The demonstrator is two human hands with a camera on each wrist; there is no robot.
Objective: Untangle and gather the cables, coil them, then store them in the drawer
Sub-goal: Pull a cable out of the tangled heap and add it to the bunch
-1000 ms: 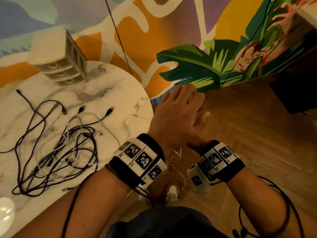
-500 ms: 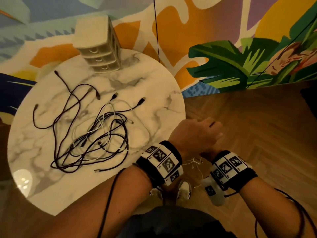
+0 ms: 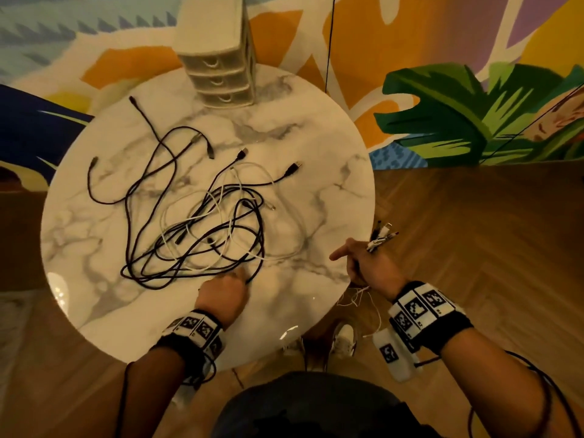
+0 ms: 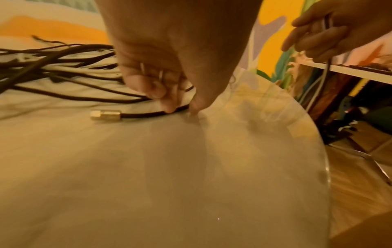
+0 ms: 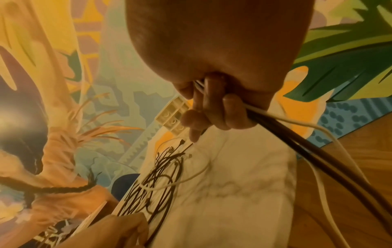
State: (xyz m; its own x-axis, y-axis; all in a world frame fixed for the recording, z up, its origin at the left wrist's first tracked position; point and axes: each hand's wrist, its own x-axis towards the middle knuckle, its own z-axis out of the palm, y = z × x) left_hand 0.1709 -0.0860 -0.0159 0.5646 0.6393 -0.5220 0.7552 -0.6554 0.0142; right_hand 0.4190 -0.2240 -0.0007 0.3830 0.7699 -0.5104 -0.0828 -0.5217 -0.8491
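Head view shows a round white marble table [image 3: 316, 137] on herringbone wood floor [image 3: 474, 232] before a painted mural wall [image 3: 442, 42], the left hand [image 3: 222, 294] pinching a black cable [image 4: 148, 115] from the tangled black and white cables [image 3: 202, 222] at table centre, the right hand [image 3: 368, 267] at the right edge gripping a bundle of gathered cable ends [image 3: 380, 237], a cream three-drawer organiser [image 3: 218, 58] at the far edge.

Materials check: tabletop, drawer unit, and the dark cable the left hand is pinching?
Tabletop: looks like polished marble or a marble-look laminate; grey veining, glossy reflections. Drawer unit: likely cream moulded plastic, matte, recessed pulls. Dark cable under the left hand: dull, slightly fuzzy jacket, possibly braided fabric; shiny metal-looking plug.
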